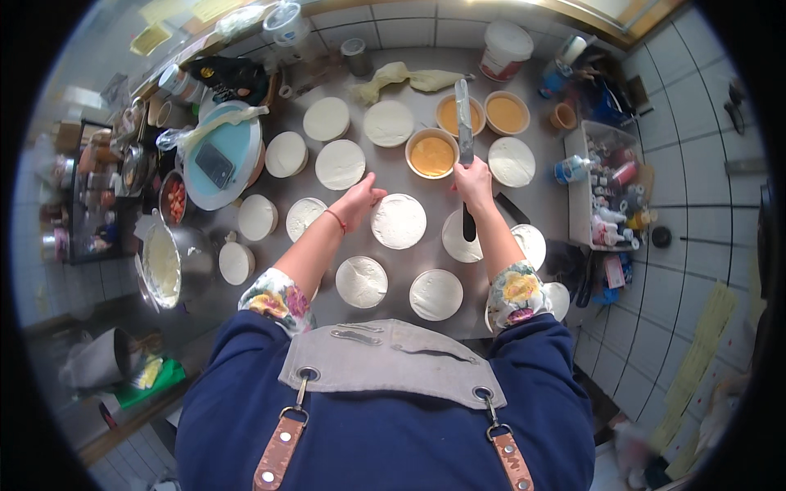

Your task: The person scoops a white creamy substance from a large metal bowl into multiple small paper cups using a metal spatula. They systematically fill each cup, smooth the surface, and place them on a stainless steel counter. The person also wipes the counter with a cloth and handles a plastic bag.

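Note:
My right hand (474, 183) is closed around an icing spatula (464, 116). Its cream-smeared metal blade points away from me, and its black handle end hangs over a cream-topped round cup. My left hand (363, 201) holds nothing, its fingers apart, at the upper left rim of another round cup filled level with white cream (398, 221); whether it touches cannot be told. Several similar cream-topped cups (340, 164) stand in loose rows on the steel table (424, 184). Near the spatula blade are three cups with orange filling (431, 154), the rearmost left one partly covered by the blade.
A filled piping bag (408, 78) and a white bucket (506, 50) lie at the back. At left are a turntable (245, 166) bearing a phone (214, 164), a bowl of diced red fruit (174, 195) and a steel bowl of cream (163, 264). A bottle bin (574, 212) stands right.

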`<state>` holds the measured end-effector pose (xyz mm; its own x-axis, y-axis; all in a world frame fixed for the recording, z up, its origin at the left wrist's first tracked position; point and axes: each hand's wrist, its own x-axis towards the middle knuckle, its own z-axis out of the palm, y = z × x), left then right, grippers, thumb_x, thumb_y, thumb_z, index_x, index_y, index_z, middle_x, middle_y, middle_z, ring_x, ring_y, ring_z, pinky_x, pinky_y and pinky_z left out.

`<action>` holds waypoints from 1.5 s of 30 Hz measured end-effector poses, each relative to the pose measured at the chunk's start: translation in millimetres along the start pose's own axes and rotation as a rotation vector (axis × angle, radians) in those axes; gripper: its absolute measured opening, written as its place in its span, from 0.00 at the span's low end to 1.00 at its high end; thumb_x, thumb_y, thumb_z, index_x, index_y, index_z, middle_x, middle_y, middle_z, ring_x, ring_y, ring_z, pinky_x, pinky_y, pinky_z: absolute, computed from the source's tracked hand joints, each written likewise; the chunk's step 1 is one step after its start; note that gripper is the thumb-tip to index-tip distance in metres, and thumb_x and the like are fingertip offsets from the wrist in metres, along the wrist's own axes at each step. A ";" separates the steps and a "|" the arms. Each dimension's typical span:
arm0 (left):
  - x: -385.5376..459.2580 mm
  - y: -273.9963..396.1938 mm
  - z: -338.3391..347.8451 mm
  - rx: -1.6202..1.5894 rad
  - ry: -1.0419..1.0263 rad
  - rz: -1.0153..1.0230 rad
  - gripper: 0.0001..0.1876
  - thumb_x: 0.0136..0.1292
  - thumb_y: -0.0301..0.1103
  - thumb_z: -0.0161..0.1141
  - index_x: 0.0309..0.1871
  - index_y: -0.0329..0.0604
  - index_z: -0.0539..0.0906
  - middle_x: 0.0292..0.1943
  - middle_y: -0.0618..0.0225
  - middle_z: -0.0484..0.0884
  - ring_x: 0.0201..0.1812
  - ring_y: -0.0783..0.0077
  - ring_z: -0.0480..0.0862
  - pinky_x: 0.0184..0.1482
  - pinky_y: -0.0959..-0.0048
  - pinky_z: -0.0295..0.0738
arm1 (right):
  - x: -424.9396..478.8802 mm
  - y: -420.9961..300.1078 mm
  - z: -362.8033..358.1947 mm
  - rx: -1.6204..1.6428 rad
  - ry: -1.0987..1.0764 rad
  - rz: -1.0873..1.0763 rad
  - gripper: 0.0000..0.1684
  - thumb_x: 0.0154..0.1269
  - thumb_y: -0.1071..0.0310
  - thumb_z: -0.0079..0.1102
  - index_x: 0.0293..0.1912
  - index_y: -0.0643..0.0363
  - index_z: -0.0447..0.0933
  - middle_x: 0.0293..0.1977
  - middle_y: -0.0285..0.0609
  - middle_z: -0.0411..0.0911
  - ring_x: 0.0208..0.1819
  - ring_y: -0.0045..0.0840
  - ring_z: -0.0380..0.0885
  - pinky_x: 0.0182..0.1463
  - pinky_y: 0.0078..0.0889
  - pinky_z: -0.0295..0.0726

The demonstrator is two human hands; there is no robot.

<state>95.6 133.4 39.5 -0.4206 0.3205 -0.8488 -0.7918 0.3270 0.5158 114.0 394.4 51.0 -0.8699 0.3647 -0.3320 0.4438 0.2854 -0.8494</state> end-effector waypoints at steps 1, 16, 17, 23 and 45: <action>6.9 3.2 1.0 0.046 0.040 0.095 0.39 0.77 0.62 0.29 0.77 0.38 0.60 0.77 0.60 0.61 0.79 0.60 0.57 0.77 0.46 0.36 | 4.2 -4.4 -0.1 -0.039 -0.005 0.002 0.13 0.61 0.66 0.53 0.40 0.66 0.77 0.22 0.46 0.82 0.21 0.30 0.84 0.31 0.35 0.82; 1.7 58.3 51.0 -0.356 -0.166 0.450 0.31 0.78 0.62 0.26 0.73 0.56 0.64 0.70 0.71 0.70 0.66 0.70 0.73 0.65 0.54 0.69 | -17.5 -28.2 -21.8 0.160 -0.223 0.018 0.11 0.67 0.72 0.58 0.46 0.61 0.68 0.17 0.34 0.70 0.15 0.19 0.73 0.15 0.18 0.64; -35.5 53.6 44.9 -0.413 -0.165 0.509 0.30 0.79 0.60 0.26 0.72 0.55 0.62 0.70 0.70 0.68 0.65 0.68 0.73 0.64 0.53 0.70 | -44.1 -58.0 -24.4 0.183 -0.232 0.002 0.13 0.68 0.74 0.55 0.51 0.62 0.69 0.21 0.35 0.72 0.15 0.18 0.73 0.16 0.17 0.64; -174.4 -14.4 -29.4 -0.673 -0.033 0.660 0.21 0.80 0.56 0.34 0.65 0.56 0.64 0.57 0.69 0.72 0.63 0.70 0.73 0.60 0.49 0.73 | -179.9 -166.6 20.9 0.129 -0.477 -0.226 0.32 0.64 0.82 0.43 0.69 0.67 0.61 0.50 0.61 0.82 0.16 0.16 0.74 0.16 0.14 0.64; -440.5 -397.7 -350.9 -1.399 -0.119 1.173 0.33 0.77 0.57 0.36 0.75 0.43 0.61 0.72 0.57 0.67 0.71 0.54 0.71 0.69 0.51 0.71 | -324.9 -409.7 412.4 -1.437 -0.505 -1.516 0.06 0.70 0.64 0.55 0.39 0.53 0.78 0.27 0.42 0.82 0.34 0.41 0.84 0.37 0.43 0.80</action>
<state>440.4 -449.8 167.4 -0.9862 -0.1152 -0.1189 0.0823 -0.9643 0.2517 126.1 -206.6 337.7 -0.4796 -0.8675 -0.1322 -0.8647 0.4415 0.2395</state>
